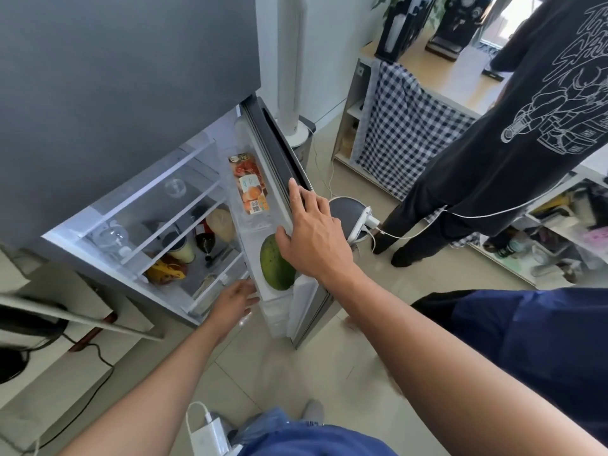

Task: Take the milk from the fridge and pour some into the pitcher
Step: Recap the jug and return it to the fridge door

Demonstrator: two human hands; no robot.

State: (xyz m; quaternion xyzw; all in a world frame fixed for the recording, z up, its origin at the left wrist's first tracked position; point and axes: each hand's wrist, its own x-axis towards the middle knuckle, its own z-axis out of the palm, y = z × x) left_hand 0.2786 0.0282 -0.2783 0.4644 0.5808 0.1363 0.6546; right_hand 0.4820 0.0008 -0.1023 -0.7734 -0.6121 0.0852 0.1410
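The grey fridge point(131, 77) stands at the left with its lower door point(283, 159) swung open. My right hand point(312, 238) rests flat on the door's top edge, fingers spread. My left hand point(235, 299) reaches low toward the bottom door shelf, fingers apart, holding nothing. In the door rack sit a printed carton pack point(250, 185) and a green mango point(276, 263). Inside the fridge, glass shelves point(171, 205) carry a pale drink cup point(182, 253), a dark bottle point(204, 240) and a glass. I cannot pick out a milk container or a pitcher.
A person in dark clothes point(513, 133) stands at the right by a counter draped with a checkered cloth point(404, 126). A coffee machine point(457, 24) sits on that counter. A white charger and cable point(368, 222) lie on a stool. Low shelves stand at the left.
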